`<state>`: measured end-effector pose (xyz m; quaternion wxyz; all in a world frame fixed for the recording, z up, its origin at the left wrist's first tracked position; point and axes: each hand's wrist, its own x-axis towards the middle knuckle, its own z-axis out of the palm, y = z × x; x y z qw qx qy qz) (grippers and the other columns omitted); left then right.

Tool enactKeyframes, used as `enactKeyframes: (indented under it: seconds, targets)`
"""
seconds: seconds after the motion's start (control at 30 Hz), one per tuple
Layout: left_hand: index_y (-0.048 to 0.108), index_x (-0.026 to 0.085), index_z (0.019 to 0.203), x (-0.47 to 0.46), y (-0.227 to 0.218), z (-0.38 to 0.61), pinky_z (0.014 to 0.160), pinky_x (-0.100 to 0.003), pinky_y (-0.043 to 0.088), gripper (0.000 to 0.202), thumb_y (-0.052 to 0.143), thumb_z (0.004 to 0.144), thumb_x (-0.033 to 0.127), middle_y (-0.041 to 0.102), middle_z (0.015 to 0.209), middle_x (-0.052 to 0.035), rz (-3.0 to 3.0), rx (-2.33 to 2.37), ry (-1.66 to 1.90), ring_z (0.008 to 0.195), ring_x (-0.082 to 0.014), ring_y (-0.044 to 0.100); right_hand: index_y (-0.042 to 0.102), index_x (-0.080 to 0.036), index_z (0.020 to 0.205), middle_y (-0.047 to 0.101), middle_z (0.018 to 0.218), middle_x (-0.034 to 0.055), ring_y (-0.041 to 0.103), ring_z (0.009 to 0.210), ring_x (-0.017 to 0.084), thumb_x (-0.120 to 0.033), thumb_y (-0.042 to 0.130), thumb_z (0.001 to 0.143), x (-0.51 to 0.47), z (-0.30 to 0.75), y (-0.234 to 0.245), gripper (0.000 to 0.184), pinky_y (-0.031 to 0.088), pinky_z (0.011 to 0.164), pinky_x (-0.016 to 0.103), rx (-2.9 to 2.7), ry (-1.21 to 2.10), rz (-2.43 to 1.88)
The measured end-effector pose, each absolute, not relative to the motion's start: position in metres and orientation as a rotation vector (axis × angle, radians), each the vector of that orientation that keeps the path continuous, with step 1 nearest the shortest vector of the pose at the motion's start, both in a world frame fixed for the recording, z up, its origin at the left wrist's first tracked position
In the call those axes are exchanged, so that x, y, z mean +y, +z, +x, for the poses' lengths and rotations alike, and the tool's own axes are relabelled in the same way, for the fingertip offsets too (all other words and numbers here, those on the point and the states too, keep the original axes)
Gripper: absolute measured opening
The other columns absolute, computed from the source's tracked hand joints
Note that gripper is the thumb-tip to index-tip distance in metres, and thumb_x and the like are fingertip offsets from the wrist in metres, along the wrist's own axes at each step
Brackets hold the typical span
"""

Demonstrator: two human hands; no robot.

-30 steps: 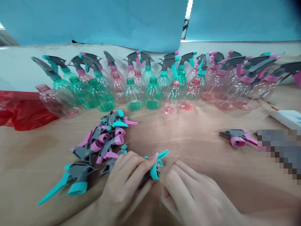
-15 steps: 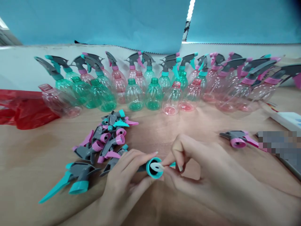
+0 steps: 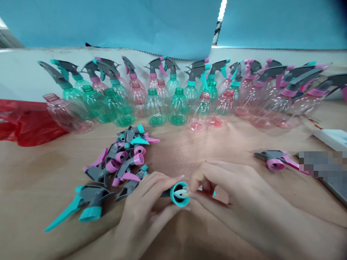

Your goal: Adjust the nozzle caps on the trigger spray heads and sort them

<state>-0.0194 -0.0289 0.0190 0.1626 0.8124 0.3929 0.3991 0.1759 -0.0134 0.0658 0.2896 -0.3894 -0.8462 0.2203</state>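
My left hand (image 3: 151,206) is closed around a grey spray head with a turquoise collar (image 3: 173,199), its open end turned toward me. A small white ring-shaped gasket (image 3: 179,194) sits partly in the collar's mouth, tilted and looking squeezed out of round. My right hand (image 3: 217,187) pinches the gasket's right edge between thumb and forefinger. To the left of my hands lies a pile of spray heads (image 3: 127,173) with pink or turquoise collars. Nearest me in it is a turquoise-triggered spray head (image 3: 90,202).
Rows of green and pink clear bottles (image 3: 155,112) stand along the wall, several topped with spray heads. A red plastic bag (image 3: 29,122) lies at left. On the right are a pink-collared spray head (image 3: 273,160), a blurred-out flat object (image 3: 325,169) and a white box (image 3: 333,137).
My right fingers have curled in closer to the collar. The gasket now looks narrower and more folded within the mouth. My left hand keeps its hold on the spray head.
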Motion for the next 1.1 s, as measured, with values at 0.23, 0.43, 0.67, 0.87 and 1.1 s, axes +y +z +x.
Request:
enactKeyframes:
  seconds: [0.23,0.43,0.67,0.87,1.1]
  targets:
    - [0.058,0.020,0.108,-0.027,0.017,-0.020,0.069,-0.026,0.052,0.022,0.061,0.087,0.025,0.064,0.089,-0.0013,2.345,1.152,1.114,0.080,-0.0151,0.062,0.064,-0.016,0.075,0.064,0.072,-0.0001,0.052,0.069,0.012,-0.008,0.051,0.087,-0.008,0.178,0.067,0.020,0.041,0.061,0.022,-2.327,0.574,-0.877]
    - [0.057,0.022,0.109,-0.028,0.015,-0.020,0.068,-0.028,0.052,0.022,0.059,0.088,0.027,0.065,0.089,-0.0025,2.331,1.157,1.113,0.081,-0.0168,0.062,0.066,-0.017,0.072,0.062,0.074,0.0031,0.050,0.071,0.015,-0.009,0.049,0.087,-0.008,0.177,0.067,0.024,0.041,0.058,0.025,-2.381,0.556,-0.874]
    - [0.056,0.022,0.111,-0.028,0.018,-0.020,0.067,-0.027,0.052,0.024,0.059,0.088,0.026,0.065,0.091,-0.0028,2.363,1.173,1.090,0.081,-0.0167,0.061,0.068,-0.018,0.078,0.064,0.079,0.0034,0.053,0.074,0.015,-0.009,0.047,0.089,-0.007,0.177,0.066,0.026,0.044,0.062,0.025,-2.358,0.556,-0.859]
    - [0.056,0.020,0.111,-0.029,0.019,-0.022,0.068,-0.026,0.051,0.024,0.060,0.088,0.024,0.063,0.090,-0.0025,2.370,1.159,1.081,0.082,-0.0153,0.059,0.068,-0.017,0.080,0.066,0.083,0.0021,0.057,0.078,0.013,-0.008,0.052,0.086,-0.003,0.179,0.067,0.019,0.046,0.069,0.024,-2.380,0.651,-0.841]
    - [0.056,0.021,0.107,-0.030,0.018,-0.022,0.070,-0.028,0.051,0.021,0.061,0.087,0.023,0.063,0.090,-0.0027,2.374,1.153,1.096,0.082,-0.0164,0.060,0.067,-0.022,0.080,0.065,0.091,-0.0011,0.060,0.081,0.009,-0.006,0.050,0.088,-0.001,0.183,0.072,0.025,0.046,0.071,0.019,-2.372,0.744,-0.834]
